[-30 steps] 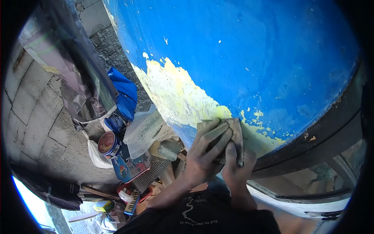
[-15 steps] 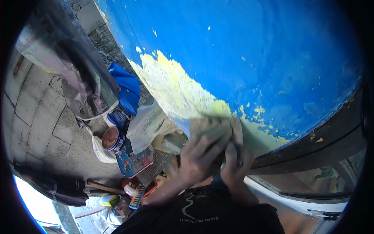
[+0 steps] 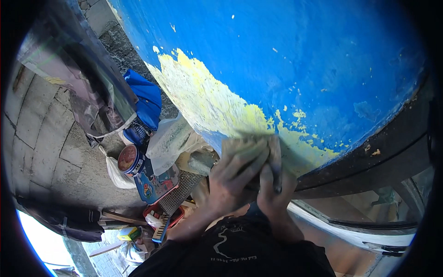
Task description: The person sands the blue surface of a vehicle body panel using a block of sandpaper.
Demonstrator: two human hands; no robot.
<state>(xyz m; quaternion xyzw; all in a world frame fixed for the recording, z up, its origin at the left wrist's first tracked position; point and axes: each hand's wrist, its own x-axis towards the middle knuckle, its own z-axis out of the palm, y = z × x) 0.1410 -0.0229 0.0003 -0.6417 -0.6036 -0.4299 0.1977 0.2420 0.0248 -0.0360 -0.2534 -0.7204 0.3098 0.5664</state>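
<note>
Both my hands press a sheet of dusty sandpaper [image 3: 275, 150] against a curved blue painted panel [image 3: 304, 55]. My left hand [image 3: 235, 177] lies with its grey, dusty fingers closed over the sheet's left part. Close beside it, my right hand [image 3: 274, 191] grips the sheet's right edge, its fingers bent. Around the sheet, a ragged pale yellow and white patch [image 3: 207, 94] shows where the blue is absent, reaching toward the panel's lower edge. What backs the sheet, if anything, is hidden by my hands.
Below the panel runs a dark trim [image 3: 341, 173] above a window. At left are an open tin [image 3: 130, 158], a colourful flat case [image 3: 157, 184], a clear plastic bag [image 3: 166, 141], blue cloth [image 3: 143, 99] and a red basket [image 3: 177, 217]. Paving covers the ground.
The view has shifted a little, so the panel appears farther up and left. Against the panel, my hands and the sandpaper have slid slightly down and right. The grip looks the same.
</note>
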